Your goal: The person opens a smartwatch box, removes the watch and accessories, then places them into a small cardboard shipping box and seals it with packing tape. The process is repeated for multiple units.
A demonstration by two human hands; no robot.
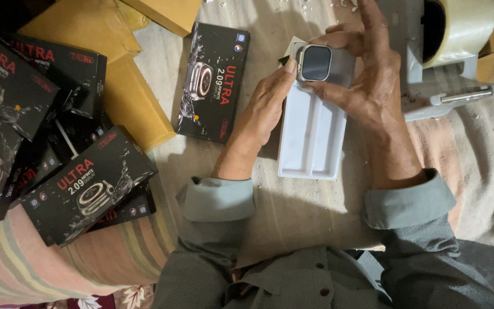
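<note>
A squarish smartwatch body (315,63) with a pale metal case and a dark, blank screen sits face up at the far end of a long white plastic tray (310,143). The watch has no strap on it and rests in the tray's top recess, tilted slightly. The tray lies flat on a beige cloth, its two long shallow channels bare, its near end rounded at the corners and pointing toward the person
</note>
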